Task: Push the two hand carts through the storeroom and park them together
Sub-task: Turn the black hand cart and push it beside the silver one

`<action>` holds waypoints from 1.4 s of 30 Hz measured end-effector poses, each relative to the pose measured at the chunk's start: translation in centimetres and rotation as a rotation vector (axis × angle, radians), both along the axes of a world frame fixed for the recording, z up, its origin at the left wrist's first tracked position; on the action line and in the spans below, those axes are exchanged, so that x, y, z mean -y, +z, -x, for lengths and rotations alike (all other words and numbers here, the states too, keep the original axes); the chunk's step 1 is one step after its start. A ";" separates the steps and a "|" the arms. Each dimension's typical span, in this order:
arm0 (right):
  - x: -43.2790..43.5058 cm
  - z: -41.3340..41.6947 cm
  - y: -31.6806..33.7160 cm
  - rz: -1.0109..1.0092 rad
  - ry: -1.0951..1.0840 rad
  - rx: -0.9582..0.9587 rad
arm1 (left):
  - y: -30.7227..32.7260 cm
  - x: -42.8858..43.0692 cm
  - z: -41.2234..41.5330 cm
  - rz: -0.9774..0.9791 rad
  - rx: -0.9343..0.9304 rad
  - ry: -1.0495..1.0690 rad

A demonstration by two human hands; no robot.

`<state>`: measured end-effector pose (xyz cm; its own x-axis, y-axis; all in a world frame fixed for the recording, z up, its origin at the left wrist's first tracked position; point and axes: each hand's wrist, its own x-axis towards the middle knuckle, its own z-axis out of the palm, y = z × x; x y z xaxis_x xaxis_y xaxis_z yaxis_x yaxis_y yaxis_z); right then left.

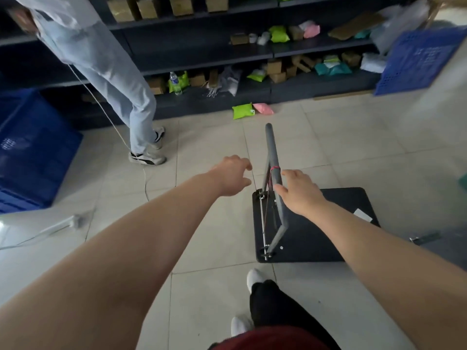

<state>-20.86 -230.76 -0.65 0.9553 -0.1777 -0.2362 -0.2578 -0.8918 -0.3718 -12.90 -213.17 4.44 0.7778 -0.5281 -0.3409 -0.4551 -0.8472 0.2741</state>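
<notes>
Both hands reach toward the hand cart's grey handle (274, 170). Right hand (299, 192) has spread fingers, loosely curled, touching or just beside the bar; I cannot tell if it grips. Left hand (233, 175) is half open, near the handle but apart from it. One flat black hand cart (328, 238) stands on the tiled floor (207, 137), in front of dark shelves (197, 49). Another person (121, 79) stands at left.

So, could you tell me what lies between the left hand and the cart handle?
Nothing: in the head view only bare floor tile shows between the left hand and the cart handle.
</notes>
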 end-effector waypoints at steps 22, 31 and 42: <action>2.3 -8.9 -4.3 -0.188 -0.337 -0.182 | -5.5 11.8 -19.6 -0.237 0.048 -0.866; -2.7 -8.7 -5.7 -0.126 -0.788 -0.202 | -7.8 14.0 -23.2 -0.125 0.030 -1.195; -9.6 -11.4 -5.8 -0.110 -1.151 -0.150 | -7.9 11.5 -24.4 -0.238 0.062 -1.259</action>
